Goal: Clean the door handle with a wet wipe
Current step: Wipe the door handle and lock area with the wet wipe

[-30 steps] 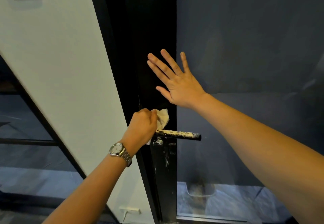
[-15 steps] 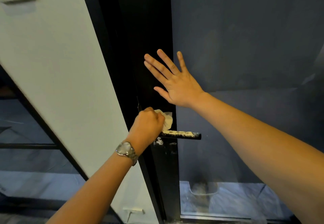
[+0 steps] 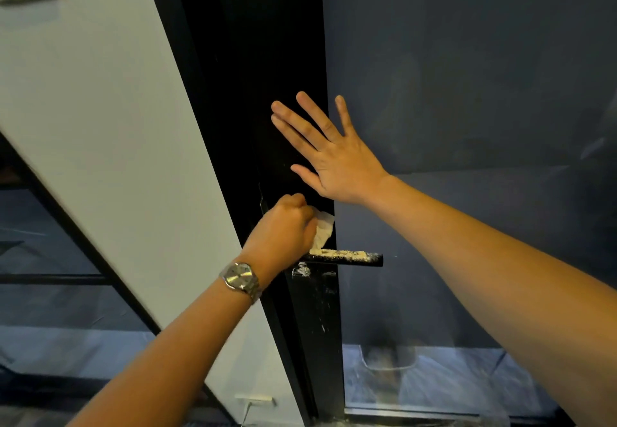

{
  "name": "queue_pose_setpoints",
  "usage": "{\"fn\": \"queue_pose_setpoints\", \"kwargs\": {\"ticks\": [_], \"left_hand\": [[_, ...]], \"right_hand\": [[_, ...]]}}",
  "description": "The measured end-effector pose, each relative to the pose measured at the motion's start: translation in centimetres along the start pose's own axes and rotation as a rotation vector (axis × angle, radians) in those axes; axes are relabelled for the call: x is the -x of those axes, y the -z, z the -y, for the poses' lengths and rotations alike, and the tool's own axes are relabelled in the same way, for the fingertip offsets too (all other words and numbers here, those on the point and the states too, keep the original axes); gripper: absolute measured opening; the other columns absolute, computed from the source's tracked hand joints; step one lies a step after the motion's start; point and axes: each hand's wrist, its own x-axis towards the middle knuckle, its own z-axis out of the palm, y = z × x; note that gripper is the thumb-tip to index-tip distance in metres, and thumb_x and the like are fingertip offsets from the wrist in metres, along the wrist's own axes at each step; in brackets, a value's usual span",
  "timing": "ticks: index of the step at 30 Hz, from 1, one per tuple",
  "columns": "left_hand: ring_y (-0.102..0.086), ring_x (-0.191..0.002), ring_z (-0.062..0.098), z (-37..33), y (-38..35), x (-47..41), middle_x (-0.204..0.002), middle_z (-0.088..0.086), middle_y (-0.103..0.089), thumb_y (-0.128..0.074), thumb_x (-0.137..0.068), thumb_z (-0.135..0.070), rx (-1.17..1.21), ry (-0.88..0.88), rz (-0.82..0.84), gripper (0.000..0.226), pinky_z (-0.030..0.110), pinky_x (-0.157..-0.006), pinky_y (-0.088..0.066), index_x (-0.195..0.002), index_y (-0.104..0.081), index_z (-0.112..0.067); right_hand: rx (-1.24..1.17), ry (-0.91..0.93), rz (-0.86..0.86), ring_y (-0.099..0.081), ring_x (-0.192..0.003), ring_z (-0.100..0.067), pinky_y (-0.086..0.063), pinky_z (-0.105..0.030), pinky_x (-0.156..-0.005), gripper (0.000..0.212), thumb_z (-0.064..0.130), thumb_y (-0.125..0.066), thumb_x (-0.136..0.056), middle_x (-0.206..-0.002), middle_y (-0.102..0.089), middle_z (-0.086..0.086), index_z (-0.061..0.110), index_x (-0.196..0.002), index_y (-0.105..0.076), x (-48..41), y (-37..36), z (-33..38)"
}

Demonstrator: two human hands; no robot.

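An indoor doorway, likely a home or office: black-framed glass door (image 3: 467, 92), white wall (image 3: 100, 126) with a low socket (image 3: 255, 399), tiled floor (image 3: 450, 386).

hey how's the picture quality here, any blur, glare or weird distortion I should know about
Head view: dim, bluish light. The wide lens slants the white wall and black door frame. The left hand, closed on the crumpled white wipe, and the silver wristwatch look slightly motion-soft; the flat right hand is sharper. Faint reflections on the dark glass panel; the residue-streaked black lever handle stays readable.
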Motion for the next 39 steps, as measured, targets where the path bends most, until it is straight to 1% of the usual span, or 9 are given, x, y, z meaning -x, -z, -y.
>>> {"fn": "queue_pose_setpoints", "kwargs": {"ticks": [3,5,10,13,18,27,31,35,39], "left_hand": [[-0.059,-0.076,0.019,1.6,0.9,-0.2,-0.09,0.01,-0.065,-0.054,-0.089,-0.016,0.066,0.082,-0.056,0.021,0.028,-0.071,-0.05,-0.091,-0.072,-0.005],[-0.06,-0.079,0.02,1.3,0.6,0.2,-0.093,0.009,-0.064,-0.053,-0.09,-0.015,0.064,0.127,-0.108,0.02,0.023,-0.071,-0.047,-0.092,-0.071,-0.005],[-0.054,-0.092,0.02,0.2,-0.4,0.2,-0.101,0.008,-0.06,-0.051,-0.09,-0.017,-0.022,-0.065,0.035,0.023,0.029,-0.077,-0.051,-0.093,-0.072,-0.007],[-0.054,-0.08,0.011,1.4,-0.2,0.8,-0.096,0.004,-0.06,-0.063,-0.084,-0.013,0.116,0.121,-0.118,0.014,0.004,-0.069,-0.039,-0.095,-0.07,-0.007],[-0.051,-0.068,-0.001,1.3,-0.6,1.6,-0.083,-0.003,-0.058,-0.068,-0.079,-0.009,0.349,0.453,-0.218,0.011,-0.005,-0.063,-0.038,-0.09,-0.067,-0.009],[-0.051,-0.051,0.012,-0.1,-0.9,1.0,-0.06,0.002,-0.057,-0.071,-0.071,-0.008,0.41,0.644,-0.087,0.011,0.009,-0.043,-0.038,-0.068,-0.062,-0.001],[-0.051,-0.055,0.014,0.8,-0.2,0.7,-0.059,0.005,-0.057,-0.075,-0.067,-0.013,0.518,0.798,-0.007,0.017,0.021,-0.052,-0.044,-0.064,-0.065,0.0],[-0.058,-0.061,0.014,1.8,1.3,1.1,-0.069,0.009,-0.062,-0.072,-0.072,-0.009,0.735,0.852,0.276,0.017,0.022,-0.06,-0.052,-0.08,-0.067,0.005],[-0.063,-0.063,0.018,1.4,0.6,0.6,-0.077,0.013,-0.066,-0.072,-0.072,-0.008,0.83,0.966,0.244,0.021,0.023,-0.054,-0.055,-0.087,-0.065,0.005]], "right_hand": [[-0.018,0.003,-0.005,-0.023,-0.143,-0.03,-0.006,-0.058,-0.112,0.063,0.043,-0.039,-0.094,-0.155,-0.029,-0.004,0.014,-0.148,-0.026,0.0,0.0,0.1],[-0.02,0.004,-0.006,-0.021,-0.143,-0.03,-0.006,-0.058,-0.112,0.063,0.043,-0.04,-0.094,-0.155,-0.028,-0.005,0.014,-0.148,-0.026,0.1,-0.1,0.0],[-0.009,0.003,0.001,-0.02,-0.143,-0.029,-0.007,-0.058,-0.112,0.064,0.043,-0.04,-0.094,-0.155,-0.027,-0.004,0.014,-0.148,-0.024,0.0,0.1,0.0],[-0.013,0.01,-0.001,-0.019,-0.143,-0.029,-0.006,-0.058,-0.112,0.063,0.043,-0.04,-0.094,-0.155,-0.027,-0.004,0.014,-0.148,-0.024,0.0,0.0,-0.1],[-0.022,0.007,0.001,-0.011,-0.142,-0.027,-0.003,-0.057,-0.112,0.064,0.043,-0.04,-0.094,-0.156,-0.026,-0.004,0.014,-0.148,-0.023,0.0,-0.1,-0.1],[-0.02,0.007,-0.003,-0.014,-0.142,-0.027,-0.005,-0.057,-0.111,0.064,0.043,-0.039,-0.094,-0.156,-0.027,-0.004,0.014,-0.148,-0.023,0.1,-0.1,-0.1],[-0.023,0.008,-0.003,-0.02,-0.143,-0.029,-0.006,-0.057,-0.112,0.063,0.042,-0.039,-0.094,-0.156,-0.026,-0.004,0.014,-0.148,-0.023,0.1,-0.1,-0.1],[-0.038,0.004,-0.006,-0.019,-0.144,-0.029,-0.007,-0.058,-0.112,0.063,0.042,-0.038,-0.094,-0.156,-0.026,-0.004,0.015,-0.148,-0.022,0.1,-0.1,0.0],[-0.041,0.006,-0.001,-0.017,-0.144,-0.029,-0.007,-0.058,-0.112,0.063,0.042,-0.038,-0.094,-0.156,-0.025,-0.004,0.015,-0.149,-0.022,0.1,-0.1,0.0]]}}
